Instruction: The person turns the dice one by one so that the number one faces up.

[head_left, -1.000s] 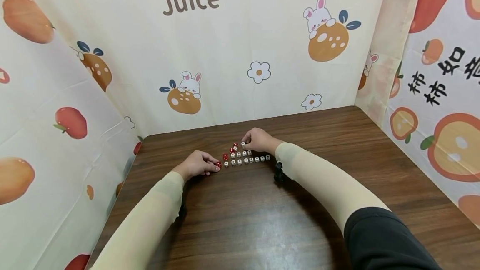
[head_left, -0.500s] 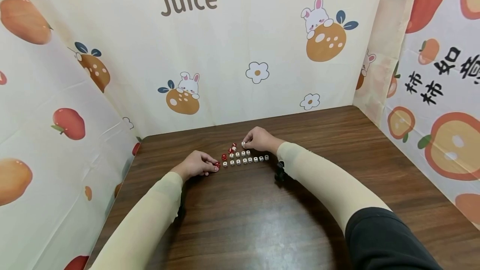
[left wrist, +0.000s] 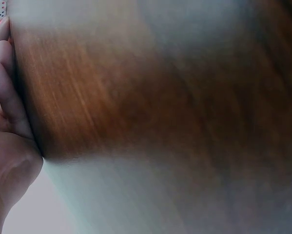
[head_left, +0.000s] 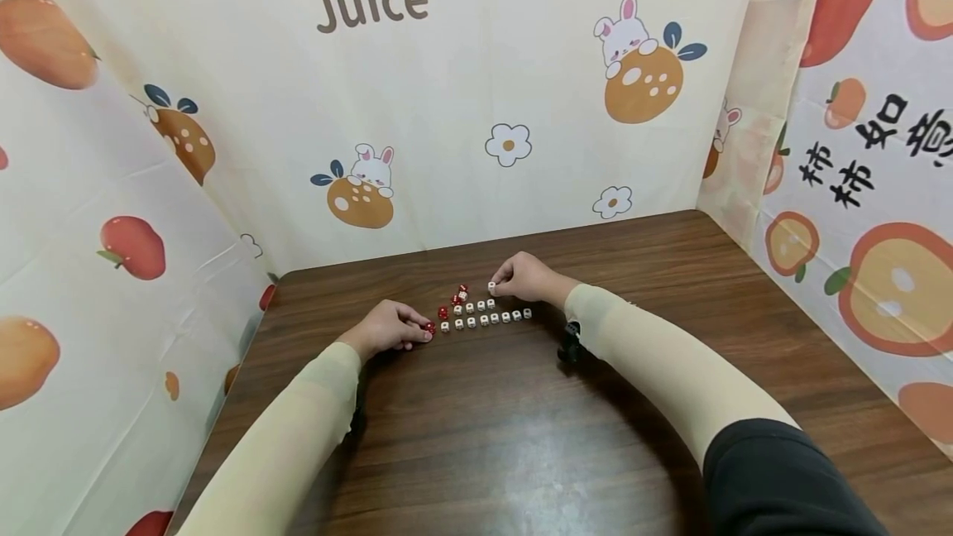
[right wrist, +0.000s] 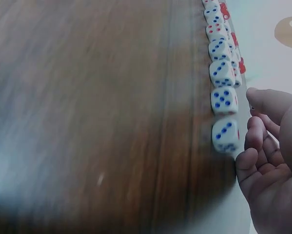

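Note:
My left hand lies at the left end of the front row and pinches a red die between thumb and fingers. Behind the rows, my right hand grips a white die at its fingertips. A front row of several white dice runs rightward from the left fingertips. A shorter second row of white dice stands behind it, with a red die at its left end. In the right wrist view, blue-dotted white dice line up beside the right hand.
Farther back, left of the right hand, two red dice and a white die sit in a loose cluster. The brown wooden table meets a printed cloth wall behind, with more printed cloth at both sides.
My right hand has shifted a little to the right with the white die, away from the loose cluster. My left hand stays at the red die. The head view has turned slightly.

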A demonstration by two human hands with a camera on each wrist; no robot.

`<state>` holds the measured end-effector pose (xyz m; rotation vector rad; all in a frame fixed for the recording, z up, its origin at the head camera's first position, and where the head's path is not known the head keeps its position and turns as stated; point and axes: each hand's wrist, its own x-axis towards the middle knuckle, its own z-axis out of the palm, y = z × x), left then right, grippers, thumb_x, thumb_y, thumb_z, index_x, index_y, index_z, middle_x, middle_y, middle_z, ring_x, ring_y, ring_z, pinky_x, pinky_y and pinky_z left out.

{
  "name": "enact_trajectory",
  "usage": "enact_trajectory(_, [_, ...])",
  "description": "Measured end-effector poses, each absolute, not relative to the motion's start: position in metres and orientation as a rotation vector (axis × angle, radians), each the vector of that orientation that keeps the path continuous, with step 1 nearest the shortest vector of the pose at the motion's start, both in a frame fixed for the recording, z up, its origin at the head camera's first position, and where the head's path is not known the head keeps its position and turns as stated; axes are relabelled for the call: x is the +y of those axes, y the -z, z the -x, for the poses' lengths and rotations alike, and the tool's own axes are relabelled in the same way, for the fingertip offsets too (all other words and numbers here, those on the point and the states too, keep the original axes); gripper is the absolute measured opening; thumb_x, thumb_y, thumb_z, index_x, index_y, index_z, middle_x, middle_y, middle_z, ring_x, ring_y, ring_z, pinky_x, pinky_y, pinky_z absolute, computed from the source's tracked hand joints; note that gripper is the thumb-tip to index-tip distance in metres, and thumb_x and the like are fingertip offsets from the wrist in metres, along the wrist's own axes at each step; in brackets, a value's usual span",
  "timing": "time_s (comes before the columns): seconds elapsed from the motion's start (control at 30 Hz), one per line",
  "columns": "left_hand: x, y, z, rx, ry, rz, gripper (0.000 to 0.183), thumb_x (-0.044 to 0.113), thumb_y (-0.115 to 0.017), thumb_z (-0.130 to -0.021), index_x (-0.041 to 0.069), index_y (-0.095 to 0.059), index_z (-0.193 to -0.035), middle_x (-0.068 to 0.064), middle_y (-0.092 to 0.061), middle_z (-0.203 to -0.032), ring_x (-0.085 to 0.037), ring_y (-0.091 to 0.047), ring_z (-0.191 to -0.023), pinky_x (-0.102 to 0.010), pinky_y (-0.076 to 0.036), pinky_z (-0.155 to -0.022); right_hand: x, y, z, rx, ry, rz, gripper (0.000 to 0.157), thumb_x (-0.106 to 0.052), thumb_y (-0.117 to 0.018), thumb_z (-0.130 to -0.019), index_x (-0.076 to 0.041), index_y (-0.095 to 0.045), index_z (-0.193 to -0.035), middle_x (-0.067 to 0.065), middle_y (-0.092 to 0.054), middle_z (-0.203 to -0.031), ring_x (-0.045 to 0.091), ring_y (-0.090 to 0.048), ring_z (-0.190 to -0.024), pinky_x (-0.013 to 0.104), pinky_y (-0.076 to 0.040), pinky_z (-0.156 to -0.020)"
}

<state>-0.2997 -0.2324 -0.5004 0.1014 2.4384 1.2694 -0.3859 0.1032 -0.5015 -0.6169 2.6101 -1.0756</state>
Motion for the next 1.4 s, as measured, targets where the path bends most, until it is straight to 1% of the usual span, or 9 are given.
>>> enact_trajectory(0.17, [-0.233, 0.501, 0.301, 2.444, -1.263, -0.118, 0.026, 0.016, -0.094, -0.095, 0.005, -0.088, -0.118, 0.002, -0.082, -0.091, -0.008, -0.063, -0.065, -0.025, -0.056, -0.061, 0.114, 0.503, 0.386, 2.618, 1.067, 0.644, 0.011, -0.022, -0.085, -0.102, -0.012, -0.091, -0.104, 0.001, -0.086, -0.1, 0.012, -0.063, -0.079, 0.028, -0.053, -0.075])
enact_trajectory(0.33, [-0.233, 0.502, 0.301, 2.438, -1.269, -0.113, 0.026, 0.017, -0.094, -0.095, 0.005, -0.088, -0.118, 0.002, -0.082, -0.091, -0.008, -0.064, -0.065, -0.025, -0.056, -0.061, 0.121, 0.506, 0.385, 2.606, 1.051, 0.704, 0.01, -0.023, -0.086, -0.1, -0.014, -0.091, -0.101, -0.003, -0.085, -0.092, 0.009, -0.064, -0.08, 0.026, -0.054, -0.076])
enact_trajectory(0.5, [-0.233, 0.501, 0.301, 2.444, -1.259, -0.109, 0.026, 0.017, -0.094, -0.095, 0.006, -0.088, -0.118, 0.002, -0.082, -0.09, -0.008, -0.063, -0.065, -0.025, -0.056, -0.061, 0.125, 0.504, 0.381, 2.586, 1.031, 0.739, 0.01, -0.021, -0.086, -0.1, -0.014, -0.091, -0.102, -0.006, -0.083, -0.087, 0.008, -0.065, -0.08, 0.026, -0.054, -0.077])
enact_trajectory(0.73, [-0.233, 0.501, 0.301, 2.448, -1.257, -0.107, 0.026, 0.017, -0.095, -0.095, 0.005, -0.088, -0.117, 0.002, -0.081, -0.09, -0.008, -0.063, -0.064, -0.025, -0.056, -0.061, 0.126, 0.504, 0.378, 2.573, 0.984, 0.788, 0.01, -0.02, -0.087, -0.099, -0.014, -0.091, -0.105, -0.006, -0.082, -0.087, 0.007, -0.065, -0.079, 0.025, -0.054, -0.077])
enact_trajectory(1.03, [-0.232, 0.501, 0.302, 2.451, -1.247, -0.111, 0.026, 0.018, -0.094, -0.095, 0.006, -0.088, -0.118, 0.001, -0.081, -0.092, -0.007, -0.063, -0.065, -0.024, -0.056, -0.061, 0.126, 0.504, 0.379, 2.575, 0.936, 0.816, 0.006, -0.019, -0.087, -0.099, -0.016, -0.091, -0.103, -0.007, -0.082, -0.085, 0.007, -0.065, -0.078, 0.026, -0.055, -0.077])
enact_trajectory(1.23, [-0.233, 0.499, 0.3, 2.447, -1.251, -0.112, 0.026, 0.017, -0.094, -0.095, 0.005, -0.088, -0.118, 0.001, -0.081, -0.093, -0.008, -0.063, -0.065, -0.025, -0.056, -0.061, 0.124, 0.501, 0.377, 2.578, 0.908, 0.81, 0.007, -0.019, -0.087, -0.098, -0.016, -0.092, -0.102, -0.008, -0.083, -0.085, 0.007, -0.066, -0.08, 0.025, -0.055, -0.078])
enact_trajectory(1.4, [-0.233, 0.501, 0.3, 2.441, -1.257, -0.099, 0.026, 0.017, -0.094, -0.096, 0.005, -0.088, -0.118, 0.001, -0.081, -0.093, -0.008, -0.063, -0.065, -0.024, -0.056, -0.062, 0.124, 0.501, 0.376, 2.571, 0.908, 0.796, 0.007, -0.019, -0.088, -0.097, -0.017, -0.092, -0.102, -0.009, -0.083, -0.085, 0.007, -0.065, -0.08, 0.025, -0.054, -0.077])
